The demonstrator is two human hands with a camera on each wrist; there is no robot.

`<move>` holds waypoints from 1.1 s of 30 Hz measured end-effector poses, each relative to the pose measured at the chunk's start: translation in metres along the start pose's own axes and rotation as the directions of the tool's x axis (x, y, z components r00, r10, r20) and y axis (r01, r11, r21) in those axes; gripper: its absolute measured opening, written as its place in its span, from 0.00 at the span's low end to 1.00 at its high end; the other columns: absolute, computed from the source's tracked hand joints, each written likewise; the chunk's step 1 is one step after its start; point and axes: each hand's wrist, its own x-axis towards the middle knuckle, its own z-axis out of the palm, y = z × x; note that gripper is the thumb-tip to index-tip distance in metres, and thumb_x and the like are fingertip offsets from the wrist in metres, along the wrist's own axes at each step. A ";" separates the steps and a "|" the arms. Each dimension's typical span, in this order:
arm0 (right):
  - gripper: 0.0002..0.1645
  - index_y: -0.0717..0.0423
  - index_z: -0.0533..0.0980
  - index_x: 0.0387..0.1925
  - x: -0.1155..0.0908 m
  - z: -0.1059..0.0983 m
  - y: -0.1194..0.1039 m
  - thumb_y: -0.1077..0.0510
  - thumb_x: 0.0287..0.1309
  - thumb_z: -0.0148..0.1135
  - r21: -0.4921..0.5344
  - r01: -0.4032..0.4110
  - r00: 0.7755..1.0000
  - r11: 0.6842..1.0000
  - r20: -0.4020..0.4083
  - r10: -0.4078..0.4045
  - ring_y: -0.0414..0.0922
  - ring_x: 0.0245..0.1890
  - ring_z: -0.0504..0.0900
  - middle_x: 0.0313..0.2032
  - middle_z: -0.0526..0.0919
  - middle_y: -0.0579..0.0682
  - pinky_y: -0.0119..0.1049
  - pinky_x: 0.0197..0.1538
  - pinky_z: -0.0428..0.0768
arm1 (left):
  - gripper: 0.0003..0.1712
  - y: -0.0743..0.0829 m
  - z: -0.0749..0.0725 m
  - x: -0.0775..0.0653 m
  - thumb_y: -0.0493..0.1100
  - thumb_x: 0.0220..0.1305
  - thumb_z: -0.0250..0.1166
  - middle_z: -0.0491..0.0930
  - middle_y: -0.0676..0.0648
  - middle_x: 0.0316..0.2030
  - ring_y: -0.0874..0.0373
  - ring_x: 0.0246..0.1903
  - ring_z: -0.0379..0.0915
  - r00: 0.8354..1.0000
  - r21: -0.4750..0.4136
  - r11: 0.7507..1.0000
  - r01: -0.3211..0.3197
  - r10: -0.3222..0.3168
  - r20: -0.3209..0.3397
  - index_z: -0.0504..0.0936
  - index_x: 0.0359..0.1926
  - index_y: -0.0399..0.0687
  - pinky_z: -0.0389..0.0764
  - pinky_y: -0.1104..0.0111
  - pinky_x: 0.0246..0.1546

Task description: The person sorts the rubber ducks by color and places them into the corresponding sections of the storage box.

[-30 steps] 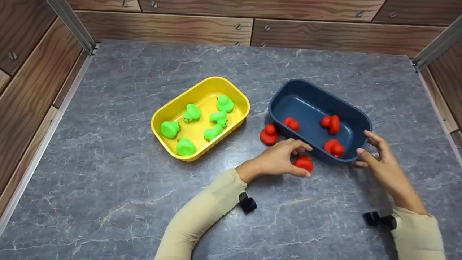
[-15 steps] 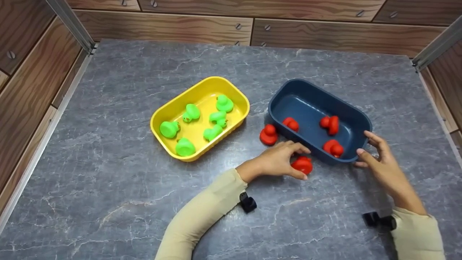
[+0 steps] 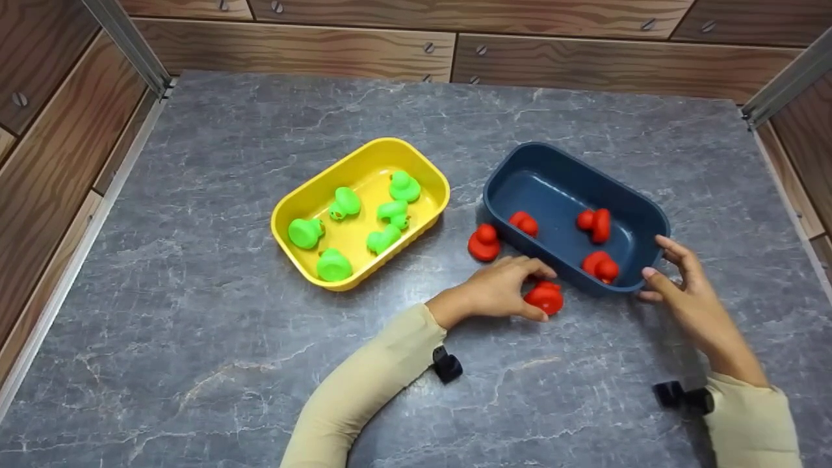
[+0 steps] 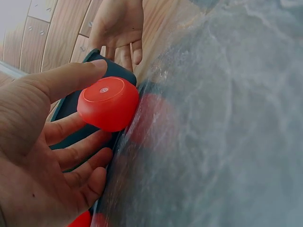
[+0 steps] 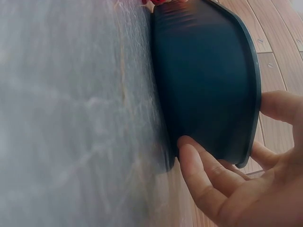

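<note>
My left hand [image 3: 500, 286] curves around a red rubber duck [image 3: 546, 298] in front of the navy blue bin [image 3: 624, 175]. Its thumb and fingertips lie on either side of the duck, with a gap towards the index finger in the head view. In the left wrist view the duck [image 4: 108, 104] lies tipped, its flat round base facing the camera. My right hand [image 3: 695, 299] holds the bin's near right corner, thumb over the rim and fingers against the outer wall [image 5: 208, 85]. Several red ducks [image 3: 595, 224] lie inside this bin.
Another red duck [image 3: 484, 243] sits on the grey marbled table [image 3: 260, 390], close to the blue bin's left end. A yellow bin [image 3: 361, 162] holding several green ducks [image 3: 335, 265] stands to the left. Wood-patterned panels [image 3: 325, 49] border the table.
My left thumb and fingers have drawn in closer around the red duck, which has shifted very little. My right hand and both bins have stayed in place.
</note>
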 end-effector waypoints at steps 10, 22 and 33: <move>0.32 0.46 0.55 0.71 0.000 0.000 0.000 0.61 0.69 0.52 -0.004 -0.005 1.000 1.000 0.002 0.005 0.30 0.36 0.80 0.65 0.42 0.71 0.23 0.38 0.81 | 0.36 -0.001 0.002 0.004 0.55 0.51 0.74 0.76 0.55 0.58 0.60 0.57 0.69 1.000 0.047 0.999 0.023 -0.024 0.011 0.75 0.61 0.57 0.69 0.73 0.58; 0.33 0.47 0.54 0.71 0.000 0.000 -0.001 0.61 0.69 0.52 0.001 -0.013 1.000 1.000 0.005 0.013 0.30 0.35 0.80 0.66 0.40 0.72 0.23 0.38 0.81 | 0.32 -0.005 0.000 0.004 0.52 0.50 0.75 0.80 0.56 0.45 0.65 0.47 0.71 0.999 -0.006 0.999 0.040 -0.039 0.031 0.77 0.58 0.58 0.69 0.78 0.46; 0.33 0.47 0.55 0.71 0.000 -0.001 0.000 0.61 0.69 0.51 -0.007 -0.004 1.000 1.000 0.010 0.004 0.30 0.35 0.80 0.66 0.43 0.69 0.23 0.38 0.81 | 0.30 -0.007 0.000 0.002 0.48 0.50 0.75 0.77 0.57 0.32 0.68 0.33 0.72 0.999 -0.115 0.992 0.043 -0.040 0.028 0.77 0.56 0.58 0.69 0.79 0.32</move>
